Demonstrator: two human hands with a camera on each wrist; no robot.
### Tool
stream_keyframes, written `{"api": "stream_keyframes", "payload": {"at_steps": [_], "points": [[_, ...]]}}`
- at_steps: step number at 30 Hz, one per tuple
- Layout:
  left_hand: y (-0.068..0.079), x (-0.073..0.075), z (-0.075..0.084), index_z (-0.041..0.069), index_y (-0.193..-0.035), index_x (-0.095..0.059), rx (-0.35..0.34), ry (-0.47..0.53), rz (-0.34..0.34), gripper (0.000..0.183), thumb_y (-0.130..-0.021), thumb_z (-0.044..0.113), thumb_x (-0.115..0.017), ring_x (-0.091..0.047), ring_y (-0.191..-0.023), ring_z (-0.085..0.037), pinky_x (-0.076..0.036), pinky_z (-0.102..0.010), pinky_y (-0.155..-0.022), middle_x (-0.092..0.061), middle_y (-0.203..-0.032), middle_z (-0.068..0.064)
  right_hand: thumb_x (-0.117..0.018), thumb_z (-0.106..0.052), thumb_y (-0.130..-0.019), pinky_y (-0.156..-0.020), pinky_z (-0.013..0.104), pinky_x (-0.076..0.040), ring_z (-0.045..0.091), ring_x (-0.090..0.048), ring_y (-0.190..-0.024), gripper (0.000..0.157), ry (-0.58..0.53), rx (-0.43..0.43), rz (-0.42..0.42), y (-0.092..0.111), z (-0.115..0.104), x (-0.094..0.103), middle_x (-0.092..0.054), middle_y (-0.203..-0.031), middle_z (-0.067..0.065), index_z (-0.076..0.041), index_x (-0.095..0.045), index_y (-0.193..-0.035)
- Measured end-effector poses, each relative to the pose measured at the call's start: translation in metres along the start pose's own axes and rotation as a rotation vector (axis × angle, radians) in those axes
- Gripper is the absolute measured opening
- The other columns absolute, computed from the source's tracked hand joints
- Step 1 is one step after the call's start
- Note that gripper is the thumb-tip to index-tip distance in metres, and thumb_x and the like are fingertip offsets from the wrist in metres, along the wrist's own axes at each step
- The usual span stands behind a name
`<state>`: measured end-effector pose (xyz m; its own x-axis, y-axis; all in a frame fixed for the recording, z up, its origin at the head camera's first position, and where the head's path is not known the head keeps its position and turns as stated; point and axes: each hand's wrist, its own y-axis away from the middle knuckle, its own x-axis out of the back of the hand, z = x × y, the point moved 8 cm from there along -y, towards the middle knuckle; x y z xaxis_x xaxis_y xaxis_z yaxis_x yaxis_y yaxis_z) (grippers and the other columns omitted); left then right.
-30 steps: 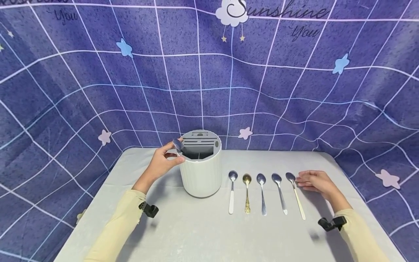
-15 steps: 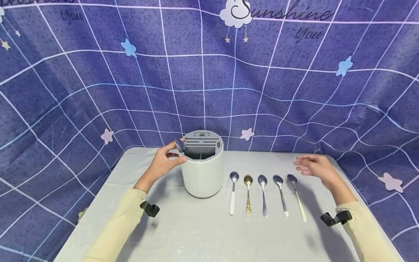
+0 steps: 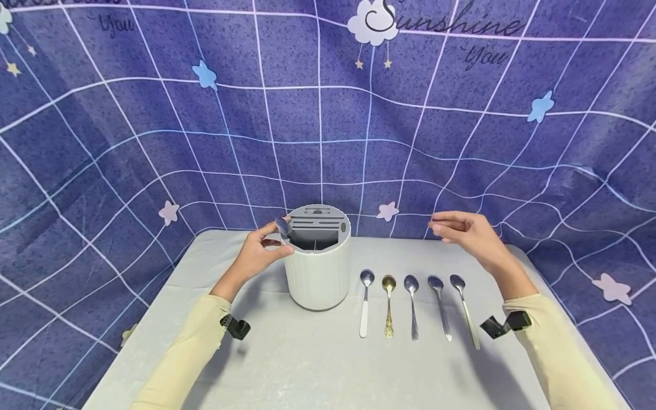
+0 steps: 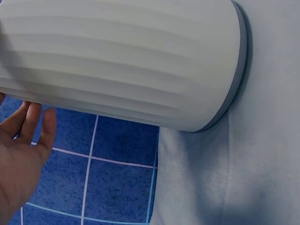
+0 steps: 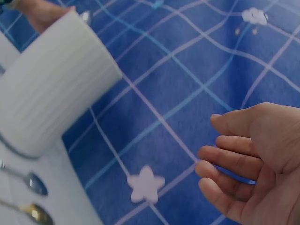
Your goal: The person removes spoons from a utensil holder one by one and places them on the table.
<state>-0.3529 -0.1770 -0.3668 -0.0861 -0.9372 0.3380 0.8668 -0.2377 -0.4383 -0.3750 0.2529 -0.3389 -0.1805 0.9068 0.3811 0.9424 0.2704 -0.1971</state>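
My left hand (image 3: 258,250) holds the upper left side of a white ribbed utensil holder (image 3: 316,279), thumb at the front of the rim and fingers towards the back. The holder stands upright, with a grey slotted, divided top. A spoon (image 3: 283,226) leans out of it at the left, bowl up, its handle hidden inside. In the left wrist view, fingertips (image 4: 49,122) lie along the holder's ribbed wall. My right hand (image 3: 468,236) hangs in the air behind the spoons, fingers loosely bent with nothing in them. The right wrist view shows its palm and separated fingers.
Several spoons lie in a row right of the holder, bowls away from me: a white-handled spoon (image 3: 364,310), a gold spoon (image 3: 388,307), silver ones and a pale-handled spoon (image 3: 468,319). A purple-blue grid curtain (image 3: 400,142) rises behind the grey-white tabletop (image 3: 307,364).
My right hand has lifted from beside the rightmost spoon and moved up and left towards the holder. The left hand, the holder and the spoons keep their places.
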Motion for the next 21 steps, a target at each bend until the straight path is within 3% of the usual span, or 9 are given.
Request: {"api": "stream_keyframes", "payload": {"at_steps": [3, 9, 12, 16, 21], "points": [[0.000, 0.000, 0.000, -0.006, -0.144, -0.054, -0.004, 0.000, -0.007, 0.064, -0.085, -0.004, -0.079, -0.057, -0.112, -0.002, -0.057, -0.032, -0.093, -0.055, -0.146, -0.022, -0.071, -0.021, -0.098, -0.083, 0.026, -0.061, 0.007, -0.072, -0.099, 0.045, 0.006, 0.042, -0.015, -0.011, -0.017, -0.014, -0.075, -0.119, 0.008, 0.008, -0.062, -0.132], [-0.001, 0.001, -0.007, -0.003, -0.144, -0.055, -0.009, 0.003, 0.005, 0.064, -0.084, -0.004, -0.079, -0.057, -0.111, -0.004, -0.056, -0.030, -0.092, -0.057, -0.144, -0.021, -0.072, -0.022, -0.097, -0.084, 0.023, -0.060, 0.009, -0.071, -0.103, 0.042, 0.045, 0.100, -0.051, -0.028, -0.048, -0.039, -0.070, -0.126, 0.018, 0.001, -0.065, -0.132], [-0.001, 0.002, -0.006, -0.003, -0.144, -0.055, -0.001, 0.001, 0.009, 0.065, -0.084, -0.003, -0.079, -0.056, -0.111, -0.004, -0.056, -0.040, -0.095, -0.058, -0.143, -0.021, -0.072, -0.020, -0.098, -0.085, 0.022, -0.059, 0.010, -0.071, -0.103, 0.041, 0.023, 0.102, -0.074, -0.035, -0.059, -0.051, -0.068, -0.128, 0.021, 0.000, -0.065, -0.133], [0.000, 0.001, -0.001, -0.004, -0.145, -0.054, 0.015, -0.008, -0.001, 0.065, -0.085, -0.003, -0.078, -0.056, -0.112, -0.003, -0.055, -0.052, -0.097, -0.057, -0.143, -0.022, -0.072, -0.015, -0.097, -0.086, 0.022, -0.059, 0.011, -0.071, -0.103, 0.040, -0.019, 0.102, -0.099, -0.043, -0.068, -0.068, -0.069, -0.127, 0.021, 0.001, -0.065, -0.133], [-0.001, 0.000, -0.001, -0.004, -0.145, -0.054, 0.013, -0.015, -0.006, 0.064, -0.085, -0.001, -0.079, -0.056, -0.112, -0.001, -0.056, -0.046, -0.096, -0.056, -0.145, -0.021, -0.073, -0.015, -0.096, -0.090, 0.026, -0.059, 0.015, -0.072, -0.106, 0.040, -0.042, 0.116, -0.131, -0.050, -0.077, -0.092, -0.072, -0.124, 0.016, -0.003, -0.066, -0.133]]}}
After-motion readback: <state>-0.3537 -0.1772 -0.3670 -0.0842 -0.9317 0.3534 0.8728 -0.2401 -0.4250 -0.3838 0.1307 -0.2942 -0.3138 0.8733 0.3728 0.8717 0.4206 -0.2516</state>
